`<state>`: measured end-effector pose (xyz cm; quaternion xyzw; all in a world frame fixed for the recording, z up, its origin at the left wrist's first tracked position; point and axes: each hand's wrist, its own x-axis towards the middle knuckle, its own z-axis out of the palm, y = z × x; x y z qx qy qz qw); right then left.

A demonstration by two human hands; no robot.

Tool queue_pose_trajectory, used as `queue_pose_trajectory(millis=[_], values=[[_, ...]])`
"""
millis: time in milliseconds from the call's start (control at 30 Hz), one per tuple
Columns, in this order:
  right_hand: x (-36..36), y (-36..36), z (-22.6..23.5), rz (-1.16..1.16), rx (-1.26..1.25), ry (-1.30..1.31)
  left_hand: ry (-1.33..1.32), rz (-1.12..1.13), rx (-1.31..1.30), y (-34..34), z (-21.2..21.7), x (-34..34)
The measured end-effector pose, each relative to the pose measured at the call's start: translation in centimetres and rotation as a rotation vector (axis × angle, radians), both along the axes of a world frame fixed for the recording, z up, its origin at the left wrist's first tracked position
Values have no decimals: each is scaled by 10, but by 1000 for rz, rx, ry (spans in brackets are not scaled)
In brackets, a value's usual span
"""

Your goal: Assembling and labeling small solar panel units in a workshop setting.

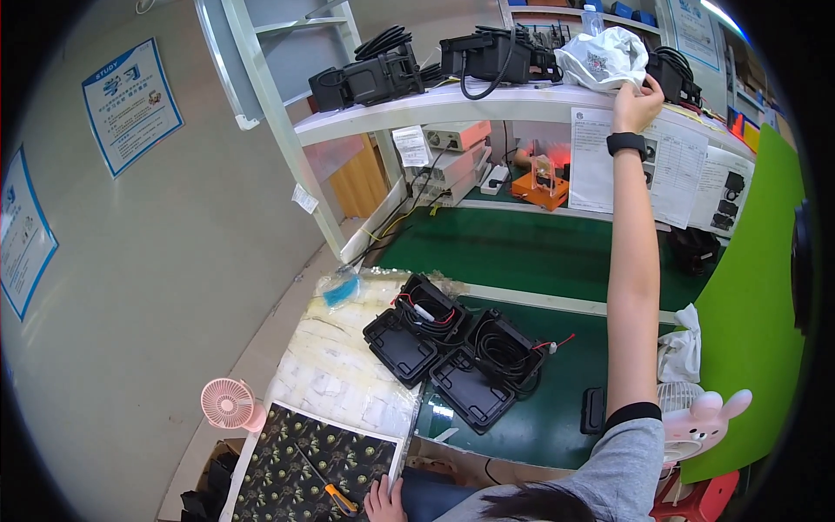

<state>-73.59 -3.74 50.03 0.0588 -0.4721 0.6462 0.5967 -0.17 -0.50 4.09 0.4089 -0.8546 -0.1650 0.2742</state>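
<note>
Right hand (637, 103) reaches up, fingers closed on white plastic bag (602, 57) on upper shelf (452, 106). Left hand (384, 500) rests low, loosely curled, empty. Fetching step; bag needs lifting clear.

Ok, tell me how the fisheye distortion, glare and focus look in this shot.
Head view: strong fisheye, the white shelf frame bows and black vignette fills the corners; a ceiling light glares at the top right; lighting is otherwise even with soft shadows; the open black plastic cases on the green bench mat look sharp, as does the right hand at the crumpled white plastic bag.
</note>
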Motion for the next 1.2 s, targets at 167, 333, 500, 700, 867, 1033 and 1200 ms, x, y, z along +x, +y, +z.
queue_pose_trajectory(millis=[167,333,500,700,867,1033,1200], values=[[58,-23,-2,85,221,249,25,2,-18,-2,-11,4],[62,-48,1,-32,901,573,18,10,-19,-1,-12,3],[72,-45,-7,-103,1274,104,-274,39,-220,0,5,1],[62,-34,0,-81,1138,-71,-167,62,-154,0,-8,1],[56,-45,0,-7,1016,137,-413,90,-260,1,-2,2],[49,-67,6,-50,1166,98,-436,86,-258,2,0,2],[52,-77,3,-227,1352,-111,-453,93,-254,3,3,-2]])
